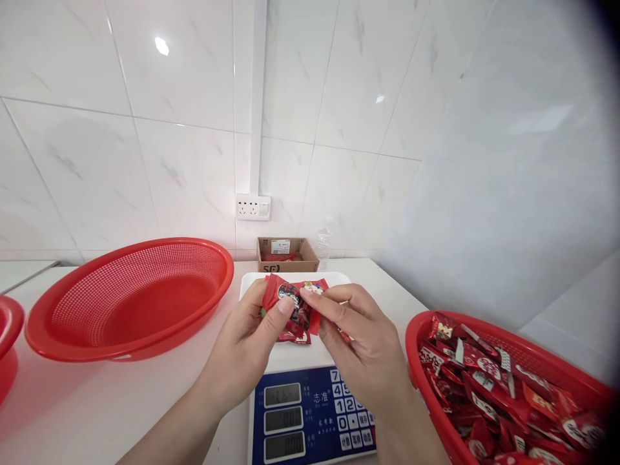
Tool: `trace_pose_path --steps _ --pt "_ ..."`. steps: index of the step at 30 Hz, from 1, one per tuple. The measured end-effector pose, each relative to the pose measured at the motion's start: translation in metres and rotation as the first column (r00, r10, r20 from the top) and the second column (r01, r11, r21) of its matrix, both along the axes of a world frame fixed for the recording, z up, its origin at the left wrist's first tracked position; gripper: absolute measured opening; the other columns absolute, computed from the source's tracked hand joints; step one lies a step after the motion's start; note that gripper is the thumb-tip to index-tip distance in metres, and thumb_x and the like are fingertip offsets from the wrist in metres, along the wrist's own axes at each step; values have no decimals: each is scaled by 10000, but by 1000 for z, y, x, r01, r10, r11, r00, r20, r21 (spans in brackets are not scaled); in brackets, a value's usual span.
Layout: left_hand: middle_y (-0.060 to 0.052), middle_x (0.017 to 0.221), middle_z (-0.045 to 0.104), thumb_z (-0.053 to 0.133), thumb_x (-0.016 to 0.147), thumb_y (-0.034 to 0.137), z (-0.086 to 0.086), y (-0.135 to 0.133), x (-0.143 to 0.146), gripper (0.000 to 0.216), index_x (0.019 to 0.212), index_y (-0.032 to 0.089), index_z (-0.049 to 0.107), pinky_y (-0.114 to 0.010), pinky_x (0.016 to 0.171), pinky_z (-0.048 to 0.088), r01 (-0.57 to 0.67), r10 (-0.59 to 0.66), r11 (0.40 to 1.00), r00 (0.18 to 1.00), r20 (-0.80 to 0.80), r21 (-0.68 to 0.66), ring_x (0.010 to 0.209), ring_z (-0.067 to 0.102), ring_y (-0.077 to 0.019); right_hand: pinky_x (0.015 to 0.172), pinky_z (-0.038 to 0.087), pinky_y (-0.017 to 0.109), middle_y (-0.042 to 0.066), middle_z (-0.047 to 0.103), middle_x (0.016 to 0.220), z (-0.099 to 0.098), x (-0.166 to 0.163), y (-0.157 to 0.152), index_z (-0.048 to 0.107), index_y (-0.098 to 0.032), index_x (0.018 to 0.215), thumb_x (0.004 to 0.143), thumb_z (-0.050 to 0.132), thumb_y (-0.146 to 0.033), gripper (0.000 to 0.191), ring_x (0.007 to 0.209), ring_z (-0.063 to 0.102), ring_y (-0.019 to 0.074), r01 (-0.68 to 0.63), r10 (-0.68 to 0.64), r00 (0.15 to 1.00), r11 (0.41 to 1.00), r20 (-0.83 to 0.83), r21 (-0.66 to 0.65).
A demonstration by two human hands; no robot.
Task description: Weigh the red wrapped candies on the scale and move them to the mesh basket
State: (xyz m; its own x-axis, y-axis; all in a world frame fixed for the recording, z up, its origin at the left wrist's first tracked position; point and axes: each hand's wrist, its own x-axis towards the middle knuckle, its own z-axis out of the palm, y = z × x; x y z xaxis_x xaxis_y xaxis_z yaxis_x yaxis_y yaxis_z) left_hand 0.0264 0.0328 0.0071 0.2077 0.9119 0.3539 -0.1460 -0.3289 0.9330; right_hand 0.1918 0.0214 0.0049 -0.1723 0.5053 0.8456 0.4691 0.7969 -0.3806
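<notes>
Both hands hover over the white pan of a digital scale [310, 371] with a blue keypad. My left hand [249, 345] pinches a small stack of red candy packets [290, 303] with thumb on top. My right hand [361, 339] grips the same packets from the right side with its fingertips. One or two more red packets [296, 336] lie on the scale pan under the hands.
A large red mesh basket [130, 300] holding nothing sits at the left, with another red basket's rim [7, 323] at the far left edge. A red basket [504, 394] full of red packets is at the right. A small cardboard box [287, 254] and a clear bottle [323, 245] stand by the tiled wall.
</notes>
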Motion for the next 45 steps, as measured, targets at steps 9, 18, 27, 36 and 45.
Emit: trace_pose_path --steps 9,18,27,36,45 --pt "-61 1180 628 493 964 332 6 -2 -4 244 1140 224 622 -345 912 453 112 -113 993 993 -23 -47 1081 552 -251 554 518 248 23 656 922 3 3 1 649 -277 1184 925 588 -419 302 699 634 142 -71 -57 961 894 -270 -442" --pt "-7 1276 514 481 931 218 0 -2 -2 210 1010 284 663 -300 852 471 227 -227 974 974 -7 0 1022 537 -204 528 501 259 36 677 840 3 7 14 671 -228 1085 906 539 -564 404 697 649 169 -258 -22 913 741 -407 -620" --pt "-46 1422 519 537 926 345 -7 7 -2 410 1334 304 555 -433 1101 350 183 -182 973 983 21 -141 1331 434 -302 663 501 299 -8 690 689 -2 7 29 681 -190 762 804 718 -411 228 663 619 150 -275 -112 838 758 -534 -591" --pt "-65 1093 694 625 885 292 3 12 -1 189 1030 197 700 -350 827 514 193 -106 947 943 315 -258 1034 591 -239 766 582 343 -28 700 801 2 22 38 688 -245 826 657 834 -239 223 744 655 146 -705 17 380 653 -925 -278" --pt "0 1027 671 645 902 331 -3 11 -2 136 995 232 641 -248 797 509 194 -161 969 966 203 -150 874 579 -129 405 299 178 -57 480 577 0 17 30 630 -200 715 781 672 -365 182 443 363 64 -662 48 585 605 -810 -442"
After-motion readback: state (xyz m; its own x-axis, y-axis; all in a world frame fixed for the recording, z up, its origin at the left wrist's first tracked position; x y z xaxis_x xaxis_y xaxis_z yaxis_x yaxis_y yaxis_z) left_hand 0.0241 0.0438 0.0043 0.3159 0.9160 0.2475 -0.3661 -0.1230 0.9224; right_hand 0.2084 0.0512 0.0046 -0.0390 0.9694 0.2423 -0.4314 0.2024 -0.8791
